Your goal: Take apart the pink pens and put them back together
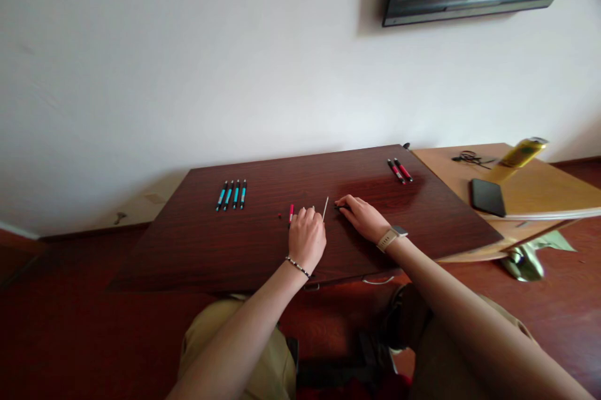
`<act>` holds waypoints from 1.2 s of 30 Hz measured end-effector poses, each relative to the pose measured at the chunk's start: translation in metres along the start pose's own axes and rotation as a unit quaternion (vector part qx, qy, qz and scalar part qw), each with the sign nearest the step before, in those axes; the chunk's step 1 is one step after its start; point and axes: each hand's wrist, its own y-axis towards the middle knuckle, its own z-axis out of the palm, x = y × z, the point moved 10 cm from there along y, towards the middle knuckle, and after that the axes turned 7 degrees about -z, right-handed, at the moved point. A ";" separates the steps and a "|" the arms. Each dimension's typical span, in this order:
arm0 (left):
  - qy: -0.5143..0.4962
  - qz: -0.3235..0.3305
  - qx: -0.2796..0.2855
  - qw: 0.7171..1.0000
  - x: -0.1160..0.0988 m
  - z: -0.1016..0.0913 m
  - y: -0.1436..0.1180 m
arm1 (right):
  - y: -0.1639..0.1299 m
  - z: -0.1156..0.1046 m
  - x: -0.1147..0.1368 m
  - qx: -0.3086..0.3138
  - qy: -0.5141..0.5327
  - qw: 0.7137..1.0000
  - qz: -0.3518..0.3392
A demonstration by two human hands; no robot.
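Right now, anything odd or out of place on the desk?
Yes. One pen lies in pieces between the hands: a red part by the left hand, a thin white refill, a dark part under the right hand. The blue pens and red pens lie neatly.

left wrist: beaded bracelet point(298, 266) | right wrist: beige-strapped watch point(391, 237) | khaki trousers point(244, 350)

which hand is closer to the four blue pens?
Left. The left hand rests near the table's middle, right of the four blue pens. The right hand lies farther right, beyond a thin white stick.
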 end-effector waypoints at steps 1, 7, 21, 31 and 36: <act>0.004 0.001 0.001 1.000 -0.001 0.000 0.000 | 0.001 0.002 0.001 0.001 0.004 1.000 -0.001; 0.023 0.012 -0.012 1.000 0.003 -0.003 0.000 | 0.007 0.012 0.010 0.015 0.010 1.000 -0.019; -0.023 -0.006 -0.020 1.000 0.021 -0.013 -0.008 | 0.007 0.011 0.024 0.036 -0.009 0.998 -0.050; -0.081 0.005 -0.025 0.996 0.016 -0.021 -0.004 | 0.006 0.004 0.058 0.069 -0.034 0.990 -0.122; -0.077 0.019 -0.015 0.997 0.014 -0.014 -0.004 | 0.005 0.000 0.063 0.064 -0.054 0.987 -0.137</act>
